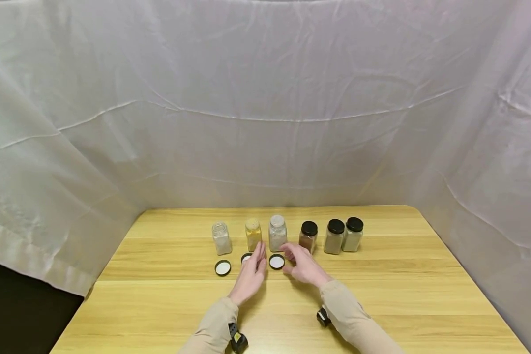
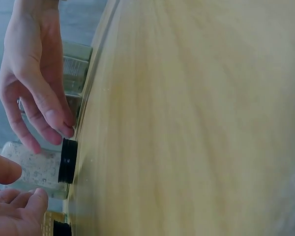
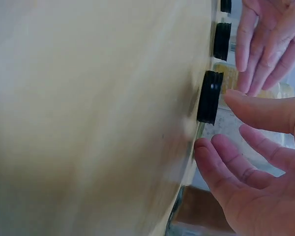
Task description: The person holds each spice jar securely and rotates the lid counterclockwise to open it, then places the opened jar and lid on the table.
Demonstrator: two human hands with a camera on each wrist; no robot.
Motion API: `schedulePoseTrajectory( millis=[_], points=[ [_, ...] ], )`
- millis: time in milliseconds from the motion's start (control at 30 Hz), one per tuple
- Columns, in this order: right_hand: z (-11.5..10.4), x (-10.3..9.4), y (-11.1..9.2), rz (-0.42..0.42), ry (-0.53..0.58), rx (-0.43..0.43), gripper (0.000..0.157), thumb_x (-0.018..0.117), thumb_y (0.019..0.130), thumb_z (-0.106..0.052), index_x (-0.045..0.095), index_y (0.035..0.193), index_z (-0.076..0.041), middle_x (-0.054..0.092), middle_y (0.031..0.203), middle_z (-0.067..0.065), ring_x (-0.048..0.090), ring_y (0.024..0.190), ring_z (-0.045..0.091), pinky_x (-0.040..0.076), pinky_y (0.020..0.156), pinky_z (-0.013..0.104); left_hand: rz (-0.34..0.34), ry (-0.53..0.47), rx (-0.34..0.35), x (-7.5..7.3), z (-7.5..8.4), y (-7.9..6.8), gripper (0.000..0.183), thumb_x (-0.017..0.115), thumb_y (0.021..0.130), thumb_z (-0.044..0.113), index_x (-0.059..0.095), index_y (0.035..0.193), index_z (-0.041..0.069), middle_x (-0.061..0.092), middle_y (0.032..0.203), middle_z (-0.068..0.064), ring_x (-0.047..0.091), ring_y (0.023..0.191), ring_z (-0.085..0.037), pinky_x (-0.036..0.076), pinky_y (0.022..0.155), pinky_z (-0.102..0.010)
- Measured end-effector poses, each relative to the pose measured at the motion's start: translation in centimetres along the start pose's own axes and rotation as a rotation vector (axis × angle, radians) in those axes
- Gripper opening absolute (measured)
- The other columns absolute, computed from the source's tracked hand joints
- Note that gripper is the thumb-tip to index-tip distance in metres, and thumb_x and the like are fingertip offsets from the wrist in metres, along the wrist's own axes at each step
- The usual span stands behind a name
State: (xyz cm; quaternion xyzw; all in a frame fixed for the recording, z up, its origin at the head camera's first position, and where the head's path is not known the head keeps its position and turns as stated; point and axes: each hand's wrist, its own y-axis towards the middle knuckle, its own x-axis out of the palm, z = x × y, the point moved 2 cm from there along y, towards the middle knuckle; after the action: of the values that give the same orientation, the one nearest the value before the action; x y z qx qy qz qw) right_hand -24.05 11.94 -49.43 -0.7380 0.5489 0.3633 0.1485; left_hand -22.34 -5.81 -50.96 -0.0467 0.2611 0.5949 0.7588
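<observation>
My left hand (image 1: 250, 275) is over the table in front of the yellow-filled glass jar (image 1: 253, 233), its fingers extended and partly covering a black lid (image 1: 245, 256). To the right, my right hand (image 1: 304, 265) has its fingers loosely bent beside another black lid (image 1: 276, 261), which lies with its white inside up. In the right wrist view, thumb and fingers stand apart near this lid (image 3: 210, 97), with nothing between them. Behind it stands a jar of whitish contents (image 1: 277, 236) without its black lid. The left wrist view shows both hands (image 2: 34, 73) holding nothing.
An uncapped glass jar (image 1: 221, 240) of white contents stands at the left, with a third upturned lid (image 1: 222, 268) before it. On the right are three black-capped jars: a brown one (image 1: 307, 240), a greyish one (image 1: 334, 238) and a pale one (image 1: 353, 237). Grey cloth (image 1: 265, 147) hangs behind the table.
</observation>
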Motion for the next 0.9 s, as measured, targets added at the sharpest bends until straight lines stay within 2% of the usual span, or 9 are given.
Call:
schedulePoseTrajectory(
  millis=[67,167,367,433,500,600,700,800,900],
  points=[
    [0.1,-0.2,-0.3,0.031,0.019,-0.017,0.047,0.075,0.078,0.009,0.061,0.123,0.001,0.066,0.111,0.02,0.066,0.102,0.033,0.058,0.094,0.049,0.0,0.0,-0.001,0.1,0.0,-0.1,0.055,0.041,0.104,-0.001,0.018,0.152,-0.016,0.033,0.156,-0.031,0.042,0.143,-0.041,0.033,0.119,-0.049],
    [0.2,-0.7,-0.7,0.142,0.058,-0.09,0.039,0.075,0.08,0.009,0.065,0.117,0.002,0.068,0.105,0.018,0.067,0.093,0.028,0.061,0.086,0.041,-0.001,-0.007,-0.011,0.2,0.0,-0.1,0.056,0.041,0.104,-0.001,0.018,0.152,-0.015,0.033,0.156,-0.031,0.041,0.144,-0.04,0.034,0.118,-0.048],
    [0.3,-2.4,-1.1,0.524,0.139,-0.313,0.027,0.078,0.08,0.007,0.07,0.105,0.002,0.068,0.088,0.017,0.063,0.074,0.024,0.058,0.065,0.032,0.005,-0.017,-0.014,0.4,0.2,-0.1,0.055,0.041,0.104,0.0,0.019,0.152,-0.016,0.033,0.156,-0.032,0.042,0.143,-0.042,0.035,0.118,-0.048],
    [0.3,-2.8,-1.1,0.63,0.129,-0.348,0.027,0.077,0.08,0.007,0.07,0.106,0.002,0.068,0.092,0.017,0.062,0.079,0.026,0.056,0.069,0.03,0.007,-0.018,-0.011,0.4,0.2,-0.1,0.055,0.041,0.104,0.0,0.019,0.152,-0.016,0.033,0.156,-0.032,0.042,0.143,-0.042,0.034,0.118,-0.049],
    [0.3,-3.2,-1.2,0.696,0.117,-0.36,0.03,0.076,0.08,0.009,0.069,0.108,0.003,0.068,0.102,0.018,0.061,0.09,0.029,0.053,0.08,0.025,0.006,-0.015,-0.008,0.4,0.1,-0.1,0.054,0.041,0.105,0.0,0.019,0.152,-0.017,0.033,0.156,-0.032,0.042,0.143,-0.042,0.034,0.118,-0.049],
    [0.4,-3.4,-1.3,0.726,0.102,-0.334,0.036,0.075,0.081,0.009,0.067,0.115,0.003,0.063,0.12,0.021,0.054,0.112,0.034,0.044,0.101,0.024,0.0,-0.015,-0.007,0.5,0.0,-0.1,0.054,0.041,0.105,0.0,0.019,0.152,-0.016,0.032,0.156,-0.031,0.042,0.143,-0.041,0.035,0.118,-0.048],
    [0.5,-3.5,-1.2,0.706,0.079,-0.28,0.048,0.075,0.081,0.007,0.06,0.127,0.002,0.052,0.139,0.023,0.043,0.132,0.039,0.036,0.116,0.04,-0.005,-0.021,-0.007,0.5,-0.1,-0.1,0.054,0.041,0.105,0.0,0.019,0.152,-0.016,0.032,0.157,-0.031,0.041,0.144,-0.042,0.034,0.118,-0.048],
    [0.8,-3.6,-0.9,0.645,0.071,-0.196,0.065,0.075,0.082,0.004,0.049,0.141,0.0,0.038,0.154,0.025,0.033,0.144,0.043,0.031,0.119,0.061,-0.008,-0.028,-0.002,0.5,-0.1,-0.1,0.055,0.042,0.104,-0.001,0.019,0.152,-0.015,0.032,0.157,-0.031,0.041,0.143,-0.042,0.034,0.118,-0.048],
    [1.0,-3.6,-0.5,0.546,0.085,-0.101,0.077,0.075,0.084,0.0,0.036,0.151,-0.002,0.025,0.162,0.025,0.025,0.15,0.045,0.027,0.119,0.068,-0.011,-0.024,0.003,0.5,0.0,-0.1,0.055,0.042,0.104,-0.001,0.02,0.153,-0.015,0.032,0.157,-0.031,0.042,0.143,-0.042,0.035,0.118,-0.049]
  ],
)
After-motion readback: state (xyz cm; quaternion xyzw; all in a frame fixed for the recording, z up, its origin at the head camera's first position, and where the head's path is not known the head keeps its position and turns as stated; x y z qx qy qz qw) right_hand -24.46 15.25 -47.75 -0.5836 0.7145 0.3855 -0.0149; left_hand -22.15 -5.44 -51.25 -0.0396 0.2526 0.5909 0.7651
